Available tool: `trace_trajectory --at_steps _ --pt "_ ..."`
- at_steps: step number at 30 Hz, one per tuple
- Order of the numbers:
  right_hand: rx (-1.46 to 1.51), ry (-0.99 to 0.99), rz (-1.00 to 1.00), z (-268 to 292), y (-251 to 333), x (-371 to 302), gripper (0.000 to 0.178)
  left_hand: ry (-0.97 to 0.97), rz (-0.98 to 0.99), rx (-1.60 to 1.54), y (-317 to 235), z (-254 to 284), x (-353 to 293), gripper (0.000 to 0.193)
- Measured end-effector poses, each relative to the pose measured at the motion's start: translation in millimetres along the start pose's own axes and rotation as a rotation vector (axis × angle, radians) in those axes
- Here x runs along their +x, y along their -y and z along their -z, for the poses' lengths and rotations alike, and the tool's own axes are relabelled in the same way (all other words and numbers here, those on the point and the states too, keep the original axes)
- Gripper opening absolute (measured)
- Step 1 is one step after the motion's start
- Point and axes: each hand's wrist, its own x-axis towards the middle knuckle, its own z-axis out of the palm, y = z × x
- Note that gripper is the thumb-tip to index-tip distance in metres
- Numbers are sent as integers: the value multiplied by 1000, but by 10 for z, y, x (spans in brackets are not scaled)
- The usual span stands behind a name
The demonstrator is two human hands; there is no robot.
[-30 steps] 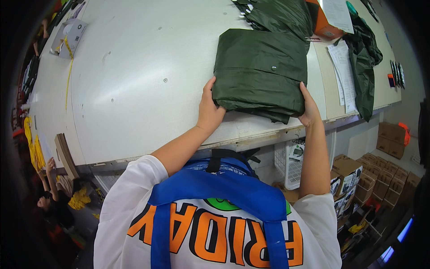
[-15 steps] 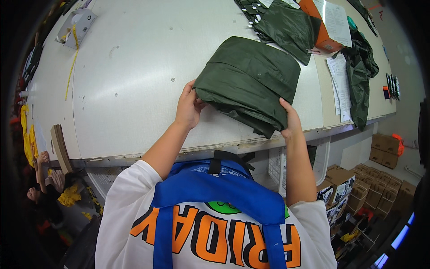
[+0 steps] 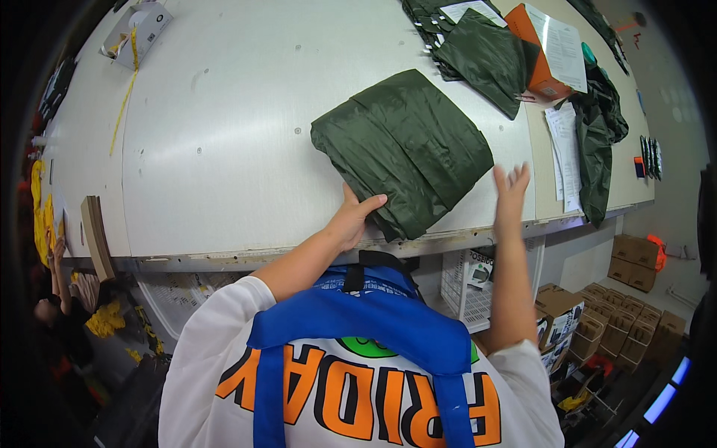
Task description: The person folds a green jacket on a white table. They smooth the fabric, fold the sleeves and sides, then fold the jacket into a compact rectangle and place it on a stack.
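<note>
A folded dark green garment [image 3: 407, 149] of thin, slightly shiny fabric lies on the pale worktable [image 3: 239, 89], its folds running at a slant. My left hand [image 3: 351, 218] grips its near left corner, thumb on top and the other fingers partly hidden at the fabric's edge. Just right of the garment, apart from it, my right hand [image 3: 511, 190] is raised with fingers spread and holds nothing.
Stacked dark green pieces [image 3: 485, 60], an orange box [image 3: 536, 56] and paper sheets [image 3: 565, 153] lie at the far right. A small box [image 3: 142, 30] with yellow tape sits far left. White baskets [image 3: 467, 287] stand below the table edge; several cartons [image 3: 609, 317] are lower right. Another person's hand [image 3: 56, 254] is at far left.
The garment has turned, and its snap no longer shows. My right hand has let go of it and moved right; my left hand has shifted to its near corner.
</note>
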Motion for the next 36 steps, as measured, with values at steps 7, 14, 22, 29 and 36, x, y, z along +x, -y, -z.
trace_trajectory --at_steps 7,14,22,29,36 --pt "-36 795 -510 -175 126 734 88 -100 17 -153 -72 -195 -134 88" --pt "266 789 -682 -141 -80 493 65 -146 101 -283 5 -113 -138 69" --pt "-95 1025 -268 -405 173 527 63 -109 194 -209 41 -211 -226 50" --pt "-724 546 788 -718 578 -543 55 -414 16 -205 295 -257 -84 28" --pt "-949 593 741 -827 463 -1098 120 -169 184 -223 210 -171 -168 32"
